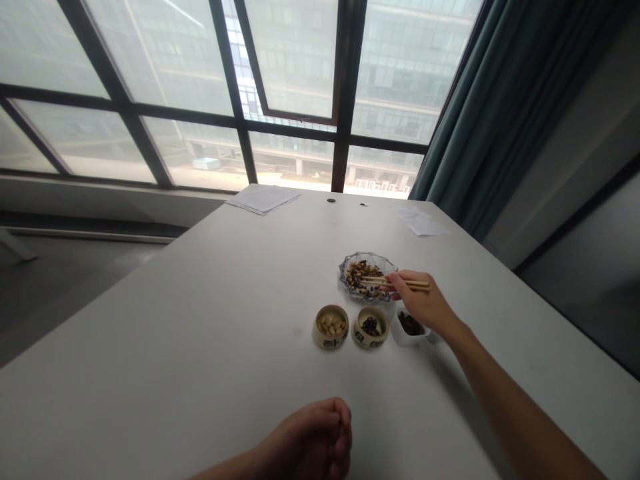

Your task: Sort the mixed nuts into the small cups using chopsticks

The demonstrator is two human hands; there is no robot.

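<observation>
My right hand (425,303) is closed on a pair of wooden chopsticks (395,283), their tips over a glass dish (346,267) of mixed nuts and beans. In front of the dish stand a cream cup of pale nuts (331,327), a cream cup of dark beans (371,328) and a small white dish of reddish-brown pieces (409,328), which lies partly under my right hand. My left hand (313,443) rests on the white table (200,333) near its front edge, fingers curled into a loose fist with nothing seen in it.
A stack of papers (263,198) lies at the table's far left edge and a loose sheet (423,222) at the far right. Two small dark objects (331,200) sit near the far edge. Beyond are a large window and a teal curtain (500,113).
</observation>
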